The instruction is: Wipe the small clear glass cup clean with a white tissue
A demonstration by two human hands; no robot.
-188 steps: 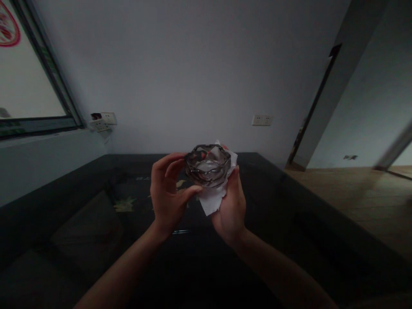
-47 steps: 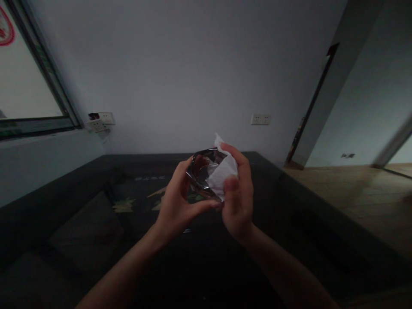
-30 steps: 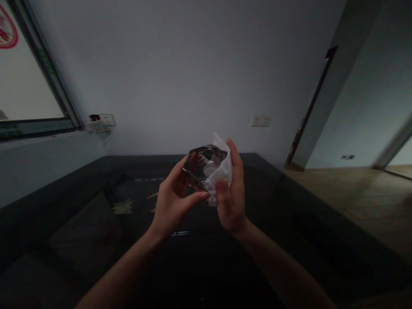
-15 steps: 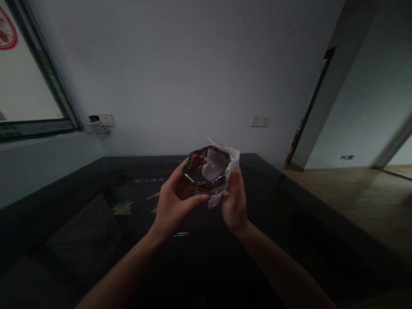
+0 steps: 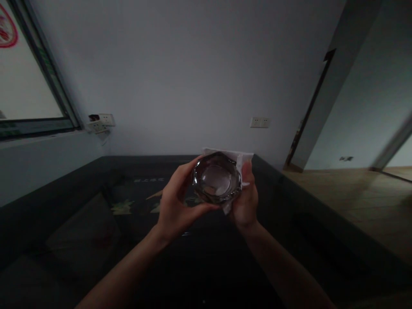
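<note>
A dark, thick-walled glass ashtray (image 5: 203,171) with a faceted rim is held up over the black table, its open top turned toward me. My left hand (image 5: 175,208) grips its left side, thumb along the lower edge and fingers behind. My right hand (image 5: 246,201) presses a white tissue (image 5: 245,158) against the right side and back of the glass. Through the clear bottom a pale patch shows, seemingly the tissue behind. Most of my right fingers are hidden by the glass and the tissue.
The glossy black table (image 5: 206,266) fills the space below, with yellowish leaf patterns (image 5: 122,207) at its left. Beyond it stands a plain wall with a double socket (image 5: 259,122). A window (image 5: 28,73) is at left, wooden floor (image 5: 341,189) at right.
Both hands and the ashtray have shifted slightly right and down. The ashtray has tipped so its inside faces me more fully, and the tissue now spreads wider behind its upper right.
</note>
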